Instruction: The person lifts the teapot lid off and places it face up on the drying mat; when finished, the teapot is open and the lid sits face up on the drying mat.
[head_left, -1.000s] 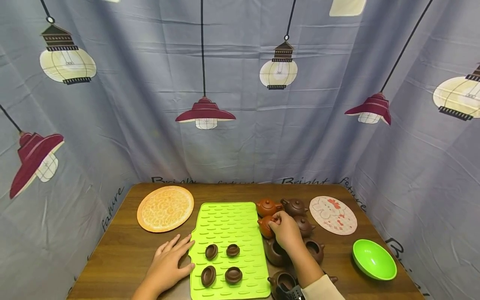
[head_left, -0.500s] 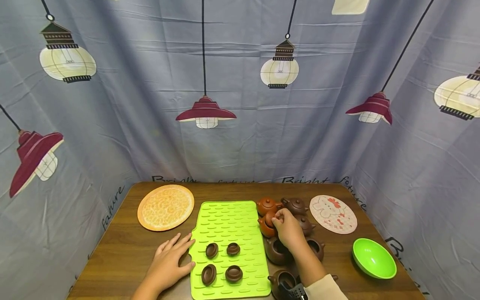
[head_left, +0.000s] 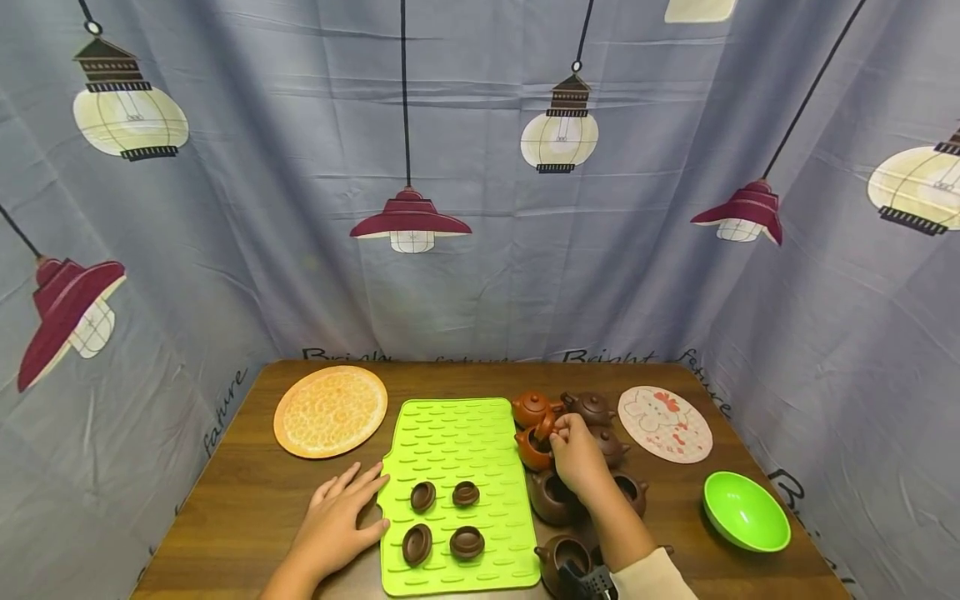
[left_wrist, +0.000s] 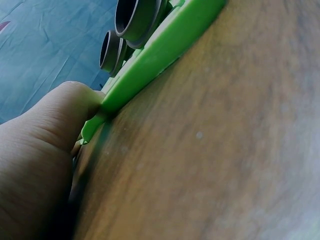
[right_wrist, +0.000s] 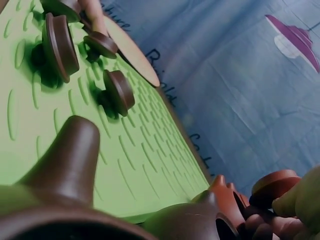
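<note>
My right hand (head_left: 583, 458) pinches a reddish-orange teapot lid (right_wrist: 276, 185), tilted up on edge above the open mouth of its small reddish-orange teapot (head_left: 531, 454). In the right wrist view the thumb and fingers meet at the lid's side. My left hand (head_left: 337, 525) lies with fingers spread at the left edge of a lime-green ridged mat (head_left: 457, 437), fingertips and thumb touching its border. Several dark brown teapot lids (head_left: 467, 543) lie upside down on the mat's near half.
Behind the open pot stands a lidded reddish teapot (head_left: 531, 408), beside a lidded dark brown teapot (head_left: 589, 410). Nearer stand lidless brown teapots (head_left: 551, 502), partly under my forearm. An orange round placemat (head_left: 330, 412), a pink patterned round mat (head_left: 665, 425) and a green bowl (head_left: 746, 512) lie around.
My right hand has lifted the reddish lid off its teapot and tilted it up, uncovering the pot's mouth. The left hand has stayed at the mat's edge.
</note>
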